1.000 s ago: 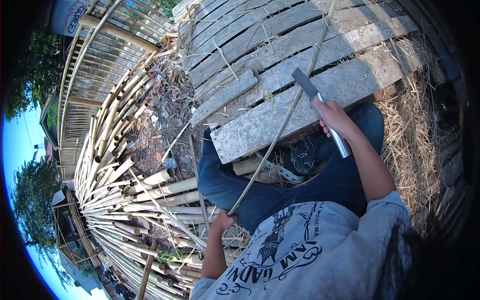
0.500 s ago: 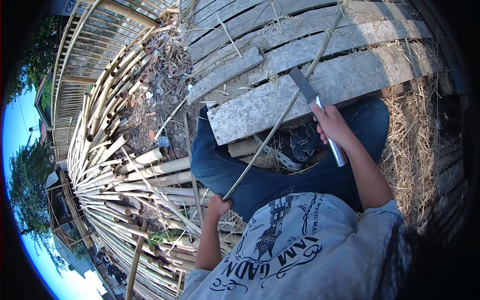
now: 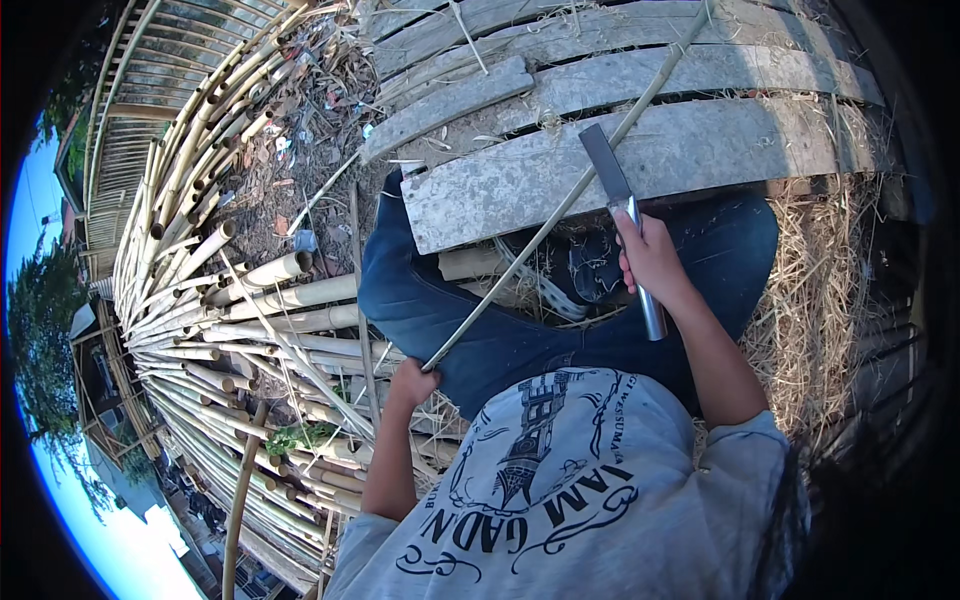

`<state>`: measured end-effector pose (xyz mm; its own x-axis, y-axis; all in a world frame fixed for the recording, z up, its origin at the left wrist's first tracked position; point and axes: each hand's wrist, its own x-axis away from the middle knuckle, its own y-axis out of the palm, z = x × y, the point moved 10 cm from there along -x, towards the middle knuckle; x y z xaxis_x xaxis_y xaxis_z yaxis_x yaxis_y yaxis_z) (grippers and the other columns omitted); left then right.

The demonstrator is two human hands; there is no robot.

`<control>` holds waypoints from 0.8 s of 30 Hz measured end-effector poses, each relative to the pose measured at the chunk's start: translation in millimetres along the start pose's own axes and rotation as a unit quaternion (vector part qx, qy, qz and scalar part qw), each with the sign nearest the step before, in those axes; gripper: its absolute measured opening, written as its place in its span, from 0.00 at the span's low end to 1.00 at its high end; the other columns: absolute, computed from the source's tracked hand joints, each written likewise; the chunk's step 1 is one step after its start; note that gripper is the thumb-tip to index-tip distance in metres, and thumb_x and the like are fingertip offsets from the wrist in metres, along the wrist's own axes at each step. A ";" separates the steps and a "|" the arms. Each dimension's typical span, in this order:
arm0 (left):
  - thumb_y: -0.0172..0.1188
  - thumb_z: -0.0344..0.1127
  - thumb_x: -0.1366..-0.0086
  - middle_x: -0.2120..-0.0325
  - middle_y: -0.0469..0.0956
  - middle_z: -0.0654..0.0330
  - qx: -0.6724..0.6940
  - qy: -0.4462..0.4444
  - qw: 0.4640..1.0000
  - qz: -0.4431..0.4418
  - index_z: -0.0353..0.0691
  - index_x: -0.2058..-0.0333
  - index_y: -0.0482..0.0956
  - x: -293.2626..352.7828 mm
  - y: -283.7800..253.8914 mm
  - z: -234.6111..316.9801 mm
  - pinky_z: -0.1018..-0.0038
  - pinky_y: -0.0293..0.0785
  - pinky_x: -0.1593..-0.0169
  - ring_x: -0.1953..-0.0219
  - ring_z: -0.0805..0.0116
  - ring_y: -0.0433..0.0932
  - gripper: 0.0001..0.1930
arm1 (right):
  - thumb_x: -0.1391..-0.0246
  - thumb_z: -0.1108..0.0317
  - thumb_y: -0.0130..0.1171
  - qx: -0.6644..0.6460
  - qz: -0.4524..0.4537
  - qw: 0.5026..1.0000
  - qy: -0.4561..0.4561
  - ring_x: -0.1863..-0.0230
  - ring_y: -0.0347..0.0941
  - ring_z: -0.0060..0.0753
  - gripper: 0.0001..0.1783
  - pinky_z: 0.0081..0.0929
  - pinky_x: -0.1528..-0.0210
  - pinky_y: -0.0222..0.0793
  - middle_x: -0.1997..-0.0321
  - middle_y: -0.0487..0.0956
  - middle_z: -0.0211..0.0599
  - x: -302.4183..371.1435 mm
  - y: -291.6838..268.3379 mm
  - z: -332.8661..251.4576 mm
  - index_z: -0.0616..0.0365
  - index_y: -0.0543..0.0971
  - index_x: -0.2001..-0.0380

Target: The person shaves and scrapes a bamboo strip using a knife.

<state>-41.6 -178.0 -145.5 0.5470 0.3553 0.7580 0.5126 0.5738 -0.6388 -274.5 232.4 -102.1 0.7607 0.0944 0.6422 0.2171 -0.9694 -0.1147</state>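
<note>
My left hand (image 3: pixel 412 384) is closed round the near end of a long, thin bamboo strip (image 3: pixel 520 262). The strip slants up to the right over my lap and across the wooden planks. My right hand (image 3: pixel 645 252) grips the shiny metal handle of a knife (image 3: pixel 606 165) with a dark, broad, straight blade. That blade points away from me, over the nearest plank (image 3: pixel 530 190), beside the strip; whether the two touch I cannot tell. Both my knees are spread under the plank's near edge.
Cut bamboo poles (image 3: pixel 290 300) lie fanned out in a large pile on the left. A short loose board (image 3: pixel 450 110) rests on the planks. Dry shavings (image 3: pixel 805 300) are heaped at the right. A bamboo fence (image 3: pixel 190 60) stands at the far left, near littered ground.
The blade has turned a little more upright beside the strip. My view has shifted slightly, so hands and planks sit a little differently in it. Both hands keep their hold.
</note>
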 end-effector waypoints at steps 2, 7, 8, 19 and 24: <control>0.59 0.40 0.53 0.66 0.80 0.34 -0.008 0.006 1.000 0.015 0.23 0.61 0.78 -9.1 4.6 -10.3 0.58 0.75 0.53 0.58 0.42 0.81 0.25 | 0.33 0.48 0.47 0.008 -0.041 0.999 0.007 0.91 0.66 0.21 0.25 0.24 0.91 0.62 0.87 0.68 0.31 9.9 20.1 8.6 0.59 0.69 0.74; 0.58 0.40 0.53 0.68 0.80 0.35 -0.006 0.001 1.000 -0.008 0.22 0.62 0.77 -11.8 6.5 -11.2 0.60 0.75 0.55 0.59 0.42 0.81 0.25 | 0.34 0.44 0.46 0.036 -0.074 0.996 0.018 0.91 0.65 0.20 0.28 0.23 0.90 0.63 0.86 0.69 0.30 -2.1 3.4 -1.3 0.60 0.69 0.75; 0.58 0.40 0.53 0.68 0.80 0.35 -0.008 -0.004 1.000 -0.010 0.22 0.62 0.77 -11.3 8.4 -11.0 0.60 0.75 0.55 0.59 0.42 0.81 0.24 | 0.34 0.44 0.46 0.001 -0.037 0.999 0.025 0.90 0.66 0.20 0.28 0.22 0.90 0.63 0.86 0.69 0.30 -6.5 -8.6 -6.3 0.60 0.69 0.74; 0.61 0.39 0.55 0.69 0.81 0.39 0.007 -0.002 1.000 0.026 0.23 0.62 0.78 -14.1 9.5 -22.7 0.62 0.75 0.56 0.62 0.48 0.82 0.24 | 0.34 0.46 0.47 0.028 -0.048 0.998 0.023 0.90 0.65 0.19 0.26 0.22 0.89 0.62 0.87 0.68 0.29 -0.7 -2.3 -1.9 0.60 0.70 0.74; 0.60 0.42 0.53 0.63 0.80 0.34 0.016 -0.036 0.999 -0.024 0.25 0.60 0.78 -8.6 12.8 -16.0 0.59 0.75 0.51 0.56 0.41 0.80 0.25 | 0.33 0.48 0.47 -0.036 -0.079 0.996 0.038 0.90 0.65 0.19 0.26 0.22 0.89 0.62 0.86 0.68 0.29 13.7 37.3 20.7 0.62 0.69 0.73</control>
<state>-29.2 -185.5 -162.3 0.4729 0.3778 0.7961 0.5145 0.6151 -0.5975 -243.2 202.2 -113.3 0.6719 0.2318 0.7034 0.2834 -0.9579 0.0450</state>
